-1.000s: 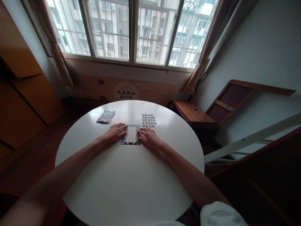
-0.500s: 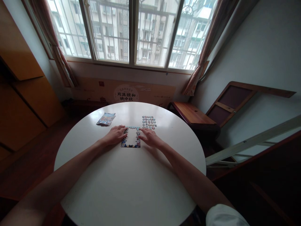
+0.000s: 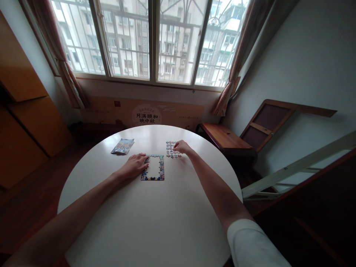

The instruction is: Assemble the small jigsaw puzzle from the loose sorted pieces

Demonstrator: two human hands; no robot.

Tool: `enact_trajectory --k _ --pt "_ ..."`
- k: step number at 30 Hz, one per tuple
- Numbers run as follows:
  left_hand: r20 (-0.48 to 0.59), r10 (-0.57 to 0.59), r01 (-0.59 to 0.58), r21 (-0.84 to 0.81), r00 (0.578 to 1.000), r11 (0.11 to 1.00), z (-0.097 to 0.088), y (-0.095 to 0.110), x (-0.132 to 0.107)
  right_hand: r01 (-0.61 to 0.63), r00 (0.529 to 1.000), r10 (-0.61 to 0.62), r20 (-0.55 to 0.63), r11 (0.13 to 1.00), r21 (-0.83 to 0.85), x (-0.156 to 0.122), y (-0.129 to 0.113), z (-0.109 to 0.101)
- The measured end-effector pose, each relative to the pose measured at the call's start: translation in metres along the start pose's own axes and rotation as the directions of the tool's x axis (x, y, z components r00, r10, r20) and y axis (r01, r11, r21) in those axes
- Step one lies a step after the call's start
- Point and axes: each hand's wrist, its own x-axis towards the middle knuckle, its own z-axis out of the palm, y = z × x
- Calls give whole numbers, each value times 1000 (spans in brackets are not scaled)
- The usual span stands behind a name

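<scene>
Now right hand (image 3: 181, 147) off puzzle frame (image 3: 152, 178), at loose pieces (image 3: 169, 152).

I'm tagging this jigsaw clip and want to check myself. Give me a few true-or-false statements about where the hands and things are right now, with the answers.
1. The left hand rests at the left edge of the puzzle frame. True.
2. The right hand lies on the puzzle frame too. False: it reaches to the loose pieces beyond the frame.
3. The middle of the frame is filled in. False: only the border is joined, and the white table shows inside it.
4. A printed leaflet lies on the table to the left of the frame, with no hand on it. True.
</scene>
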Motion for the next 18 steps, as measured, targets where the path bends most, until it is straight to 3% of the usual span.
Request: enact_trajectory --k 5,9,18 --pt "1 7 -7 13 1000 1000 -1 2 -1 -7 997 13 -82 997 79 12 8 0" --pt "9 6 -6 21 1000 1000 -4 4 -1 13 998 -5 -59 993 120 16 8 -1" --pt "7 4 -4 18 1000 1000 1 -2 0 -9 999 10 -43 1000 30 11 11 18"
